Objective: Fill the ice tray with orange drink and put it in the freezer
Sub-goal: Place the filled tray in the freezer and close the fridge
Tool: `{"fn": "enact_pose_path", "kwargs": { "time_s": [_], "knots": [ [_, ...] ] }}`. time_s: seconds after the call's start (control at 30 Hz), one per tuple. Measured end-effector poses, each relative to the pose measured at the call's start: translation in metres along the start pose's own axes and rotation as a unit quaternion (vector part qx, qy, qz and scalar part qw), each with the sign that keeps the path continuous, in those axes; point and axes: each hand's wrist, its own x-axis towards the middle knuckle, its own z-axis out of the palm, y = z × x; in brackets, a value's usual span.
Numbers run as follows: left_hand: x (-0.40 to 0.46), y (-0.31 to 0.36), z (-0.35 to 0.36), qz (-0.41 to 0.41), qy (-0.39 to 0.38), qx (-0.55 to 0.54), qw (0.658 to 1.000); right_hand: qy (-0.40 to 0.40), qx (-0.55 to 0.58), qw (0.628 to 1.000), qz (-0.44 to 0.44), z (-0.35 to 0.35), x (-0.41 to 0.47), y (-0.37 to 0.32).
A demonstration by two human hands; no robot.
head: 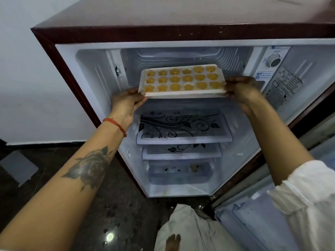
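A white ice tray (183, 94) with several shaped cells full of orange drink is held level at the mouth of the freezer compartment (181, 57), at the top of the open fridge. My left hand (126, 102) grips the tray's left end, thumb on the rim. My right hand (241, 91) grips its right end. The far half of the tray is inside the freezer opening and the near edge sticks out toward me.
The maroon fridge (72, 77) stands open, with glass shelves (183, 138) printed with black swirls below the freezer and a crisper drawer (179, 171) at the bottom. A thermostat dial (274, 61) sits on the upper right inner wall. The door (253, 214) swings out at right. My foot (173, 241) stands on the dark floor.
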Motion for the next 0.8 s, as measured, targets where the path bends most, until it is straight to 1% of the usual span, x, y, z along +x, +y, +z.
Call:
{"fn": "enact_pose_path", "kwargs": {
  "time_s": [0.1,0.2,0.3,0.37,0.53,0.63,0.8],
  "knots": [
    [0.017,-0.001,0.010,0.005,0.027,-0.016,1.000,0.010,0.007,1.000,0.006,0.005,0.015,-0.004],
    [0.030,-0.002,0.018,0.011,0.040,-0.012,0.999,0.021,-0.021,1.000,-0.005,0.010,0.028,-0.004],
    [0.039,-0.002,0.022,0.013,0.052,-0.015,0.998,0.006,0.005,1.000,-0.014,0.013,0.039,-0.001],
    [0.045,-0.003,0.024,0.014,0.068,-0.015,0.997,0.007,-0.008,1.000,-0.016,0.017,0.044,0.001],
    [0.055,-0.005,0.024,0.021,0.087,-0.008,0.996,0.035,-0.017,0.999,0.006,0.026,0.051,0.004],
    [0.057,-0.008,0.024,0.023,0.099,-0.001,0.995,0.045,-0.041,0.998,0.019,0.026,0.055,0.004],
    [0.054,-0.012,0.027,0.047,0.107,-0.001,0.993,0.061,0.000,0.998,0.010,0.028,0.052,0.006]
  ]
}}
